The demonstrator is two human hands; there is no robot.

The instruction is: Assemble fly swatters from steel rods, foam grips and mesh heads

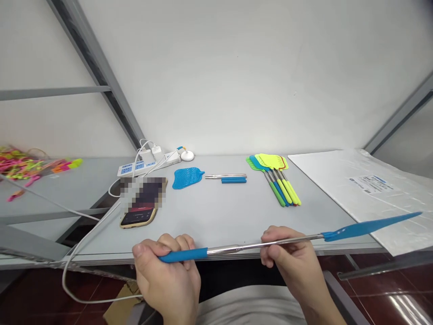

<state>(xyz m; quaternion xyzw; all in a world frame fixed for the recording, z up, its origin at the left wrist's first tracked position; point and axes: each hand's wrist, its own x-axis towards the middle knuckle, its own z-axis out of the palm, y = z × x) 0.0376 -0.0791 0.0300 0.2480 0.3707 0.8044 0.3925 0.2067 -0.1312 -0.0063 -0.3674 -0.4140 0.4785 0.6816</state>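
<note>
A blue fly swatter with a telescopic metal shaft (233, 248) stretches across both hands in front of the table edge. My left hand (172, 275) is closed round its blue grip, and my right hand (291, 257) pinches the thin part of the shaft. The swatter's blue head (372, 225) points right and is seen nearly edge-on. Farther back on the table lie a loose blue swatter head (187, 177), a metal rod (225, 176) and a blue grip piece (234, 180). A pile of fly swatters (275, 178) in green, blue and yellow lies right of them.
A phone (144, 203) lies at the left near a power strip (149, 163) with white chargers and cables. One white cable (72, 271) hangs over the front edge. At the right is a white package (355, 189). Colourful plastic pieces (34, 167) lie at far left.
</note>
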